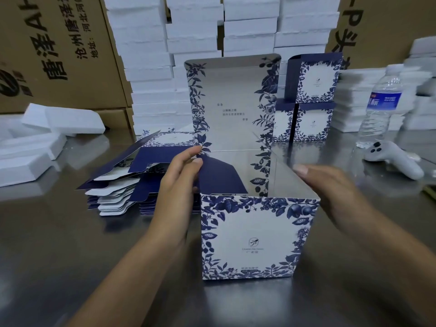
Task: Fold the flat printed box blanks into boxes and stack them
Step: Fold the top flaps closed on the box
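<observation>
Holding a half-folded blue floral box (247, 237) upright on the bench (70, 256), lid raised, just right of the flat blanks (132, 175): left hand (179, 182) fingers pinching its side flap (219, 175), right hand (330, 194) fingers straight against its right wall.

The left hand (179, 182) and right hand (330, 192) are bare, as are both forearms (122, 277) to the picture's lower edge. Fingernails (300, 169) are short and plain.

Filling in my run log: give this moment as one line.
left hand: pinches navy flap of blue-and-white floral cardboard box | right hand: on its right wall's rim, fingers hidden | lid: upright, open
</observation>
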Demonstrator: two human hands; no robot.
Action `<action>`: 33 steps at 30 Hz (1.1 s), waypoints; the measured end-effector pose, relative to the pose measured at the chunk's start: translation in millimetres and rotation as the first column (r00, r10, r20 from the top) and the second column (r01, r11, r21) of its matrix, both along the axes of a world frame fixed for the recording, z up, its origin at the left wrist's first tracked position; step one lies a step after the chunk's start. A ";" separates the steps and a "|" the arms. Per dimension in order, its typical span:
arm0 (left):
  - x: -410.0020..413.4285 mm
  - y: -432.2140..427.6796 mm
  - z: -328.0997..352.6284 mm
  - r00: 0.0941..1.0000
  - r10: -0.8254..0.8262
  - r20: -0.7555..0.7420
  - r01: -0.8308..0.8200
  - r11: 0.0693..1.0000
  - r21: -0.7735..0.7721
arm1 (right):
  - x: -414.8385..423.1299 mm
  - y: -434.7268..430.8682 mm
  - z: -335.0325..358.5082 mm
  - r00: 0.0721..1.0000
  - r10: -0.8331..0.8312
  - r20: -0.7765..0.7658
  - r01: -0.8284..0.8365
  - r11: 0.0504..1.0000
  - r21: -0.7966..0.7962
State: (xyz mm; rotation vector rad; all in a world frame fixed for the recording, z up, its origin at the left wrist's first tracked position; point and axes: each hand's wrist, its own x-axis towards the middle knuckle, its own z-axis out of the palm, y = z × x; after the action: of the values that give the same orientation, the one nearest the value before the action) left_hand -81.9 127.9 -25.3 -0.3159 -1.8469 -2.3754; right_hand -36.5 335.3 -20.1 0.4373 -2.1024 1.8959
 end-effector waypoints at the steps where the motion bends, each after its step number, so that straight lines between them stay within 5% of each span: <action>1: -0.3 -0.5 -0.7 1.000 -0.002 0.000 0.002 1.000 0.001 | 2.5 0.7 2.5 0.999 0.022 0.037 -0.024 0.999 0.043; 6: 2.8 -2.0 -3.3 0.984 -0.176 0.026 0.174 0.983 0.065 | 12.6 2.9 17.7 0.974 0.042 0.221 -0.088 0.976 0.201; 12: 5.7 -0.2 -7.7 0.940 -0.335 -0.065 0.340 0.936 0.086 | 12.7 6.8 20.7 0.963 -0.182 0.198 0.109 0.937 0.331; 33: 4.8 5.4 -18.8 0.936 -0.336 -0.101 0.324 0.939 -0.120 | -10.0 1.0 35.6 0.887 -0.417 0.199 0.335 0.877 0.344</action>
State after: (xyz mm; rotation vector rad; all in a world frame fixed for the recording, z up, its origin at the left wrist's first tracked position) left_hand -77.1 133.3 -44.0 -0.8236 -1.9954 -2.3997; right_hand -46.5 336.3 15.5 -0.1871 -2.4414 1.4793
